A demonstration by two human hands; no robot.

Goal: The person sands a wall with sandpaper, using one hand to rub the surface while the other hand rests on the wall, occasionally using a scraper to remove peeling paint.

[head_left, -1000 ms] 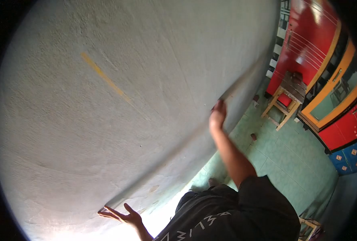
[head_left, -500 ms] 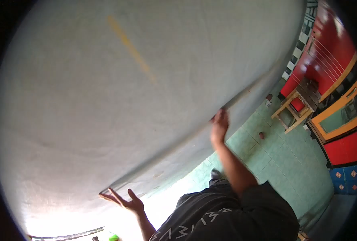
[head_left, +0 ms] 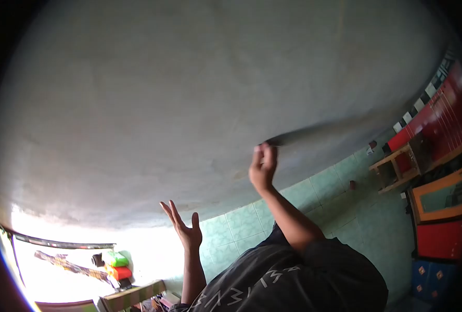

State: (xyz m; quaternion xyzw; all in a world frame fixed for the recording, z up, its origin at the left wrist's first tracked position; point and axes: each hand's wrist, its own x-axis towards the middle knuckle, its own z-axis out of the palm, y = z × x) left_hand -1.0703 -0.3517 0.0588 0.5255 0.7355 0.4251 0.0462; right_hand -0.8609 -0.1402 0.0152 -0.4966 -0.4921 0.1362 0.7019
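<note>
A broad grey surface, like a plastered wall, fills the upper view. My right hand is at its lower part, fingers bent and drawn together, the tips right at the surface. I cannot tell what, if anything, is between those fingers. From the fingertips a long dark shadow stretches right across the grey. Lower and to the left, my left hand is raised with fingers spread and nothing in it, overlapping the surface's lower edge in this view.
Green floor tiles run along the foot of the surface. At the right are a wooden stool, an orange-framed cabinet and a red panel. Bright light enters at lower left, near a green bag and an open box.
My left hand has risen and moved right, away from the surface, and its long shadow is gone. My right hand has shifted left. The view has turned, showing more of the bright lower left.
</note>
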